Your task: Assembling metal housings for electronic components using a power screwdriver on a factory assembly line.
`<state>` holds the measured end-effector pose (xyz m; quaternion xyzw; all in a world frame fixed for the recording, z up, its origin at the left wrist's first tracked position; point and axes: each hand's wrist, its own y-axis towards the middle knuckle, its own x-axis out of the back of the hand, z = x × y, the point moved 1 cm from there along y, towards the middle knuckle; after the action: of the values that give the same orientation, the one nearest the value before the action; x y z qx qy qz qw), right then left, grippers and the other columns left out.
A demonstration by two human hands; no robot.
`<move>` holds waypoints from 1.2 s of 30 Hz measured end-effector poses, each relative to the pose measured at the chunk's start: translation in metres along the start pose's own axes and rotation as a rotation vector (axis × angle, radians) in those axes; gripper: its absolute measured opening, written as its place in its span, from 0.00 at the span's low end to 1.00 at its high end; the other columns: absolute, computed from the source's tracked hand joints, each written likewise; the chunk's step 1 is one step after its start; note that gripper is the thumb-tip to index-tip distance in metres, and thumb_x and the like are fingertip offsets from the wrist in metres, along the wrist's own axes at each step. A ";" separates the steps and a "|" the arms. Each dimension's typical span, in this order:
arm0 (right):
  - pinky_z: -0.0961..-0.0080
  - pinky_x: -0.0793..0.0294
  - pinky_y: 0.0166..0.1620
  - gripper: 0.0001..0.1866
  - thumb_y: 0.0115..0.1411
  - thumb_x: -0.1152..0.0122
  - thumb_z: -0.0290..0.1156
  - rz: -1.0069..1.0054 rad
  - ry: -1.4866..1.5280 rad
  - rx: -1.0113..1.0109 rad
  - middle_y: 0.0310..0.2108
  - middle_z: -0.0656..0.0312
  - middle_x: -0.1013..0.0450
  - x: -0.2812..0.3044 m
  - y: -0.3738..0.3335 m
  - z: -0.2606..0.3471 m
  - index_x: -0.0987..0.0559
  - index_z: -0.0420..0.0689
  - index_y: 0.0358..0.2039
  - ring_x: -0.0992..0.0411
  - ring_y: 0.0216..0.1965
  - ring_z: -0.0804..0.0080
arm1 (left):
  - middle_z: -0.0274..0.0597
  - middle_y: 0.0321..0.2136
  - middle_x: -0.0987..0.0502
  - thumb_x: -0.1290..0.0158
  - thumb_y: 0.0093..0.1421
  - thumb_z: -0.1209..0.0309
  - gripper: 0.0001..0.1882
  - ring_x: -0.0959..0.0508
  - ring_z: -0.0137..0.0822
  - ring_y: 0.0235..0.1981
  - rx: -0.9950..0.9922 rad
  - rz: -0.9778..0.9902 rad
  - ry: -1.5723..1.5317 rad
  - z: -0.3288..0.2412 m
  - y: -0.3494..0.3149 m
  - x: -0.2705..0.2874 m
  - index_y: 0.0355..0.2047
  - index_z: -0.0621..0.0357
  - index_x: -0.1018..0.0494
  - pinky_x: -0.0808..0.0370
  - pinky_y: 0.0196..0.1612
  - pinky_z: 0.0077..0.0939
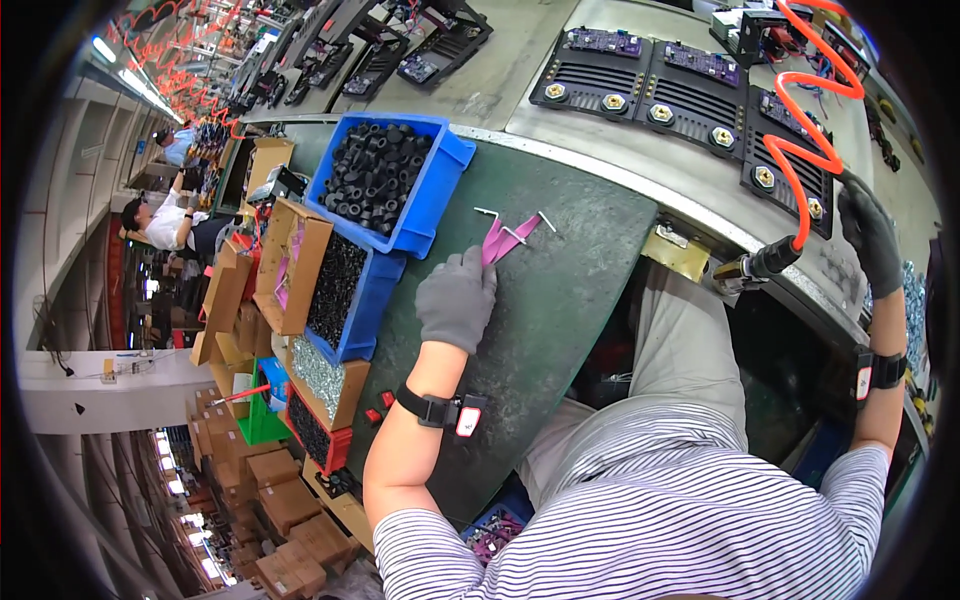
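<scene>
My left hand (456, 302), in a grey glove, is closed on purple ribbon cables (497, 240) over the green mat. White connectors tip the cables' far ends, which fan apart. My right hand (868, 238), also gloved in grey, reaches over the conveyor at the right. Its fingers look stretched out beside a black slotted panel (790, 172), with nothing seen in them. Left of that hand, a dark screwdriver (762, 264) hangs from an orange coiled hose (822, 85).
More black panels (690, 95) with circuit boards and brass fittings line the conveyor. At the left stand a blue bin (440, 175) of black rings, another blue bin (372, 310) of small black parts, and a cardboard box (305, 262). A metal rail (560, 155) borders the green mat (585, 270).
</scene>
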<state>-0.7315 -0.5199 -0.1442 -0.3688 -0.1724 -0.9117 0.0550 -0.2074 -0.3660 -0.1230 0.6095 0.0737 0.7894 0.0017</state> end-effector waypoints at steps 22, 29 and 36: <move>0.78 0.32 0.47 0.14 0.51 0.45 0.19 0.677 0.268 0.270 0.37 0.63 0.28 -0.126 0.174 0.148 0.27 0.36 0.41 0.32 0.41 0.77 | 0.60 0.34 0.25 0.60 0.61 0.60 0.19 0.26 0.58 0.38 0.242 0.102 -0.799 -0.026 0.158 0.042 0.40 0.64 0.32 0.31 0.42 0.45; 0.76 0.30 0.46 0.15 0.50 0.44 0.22 0.529 0.176 0.249 0.36 0.59 0.26 -0.135 0.202 0.151 0.25 0.39 0.41 0.29 0.39 0.73 | 0.47 0.28 0.21 0.47 0.53 0.56 0.18 0.22 0.43 0.33 0.107 0.188 -0.797 -0.043 0.174 0.058 0.33 0.58 0.23 0.29 0.38 0.33; 0.78 0.29 0.40 0.15 0.49 0.43 0.20 0.562 0.076 0.331 0.34 0.62 0.26 -0.163 0.213 0.149 0.25 0.41 0.40 0.30 0.34 0.76 | 0.41 0.22 0.23 0.45 0.53 0.57 0.16 0.25 0.33 0.25 0.044 0.144 -0.784 -0.064 0.200 0.065 0.33 0.56 0.22 0.29 0.32 0.26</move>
<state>-0.4677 -0.6700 -0.0993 -0.3535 -0.2075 -0.8338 0.3699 -0.2684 -0.5649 -0.0528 0.8680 0.0416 0.4932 -0.0386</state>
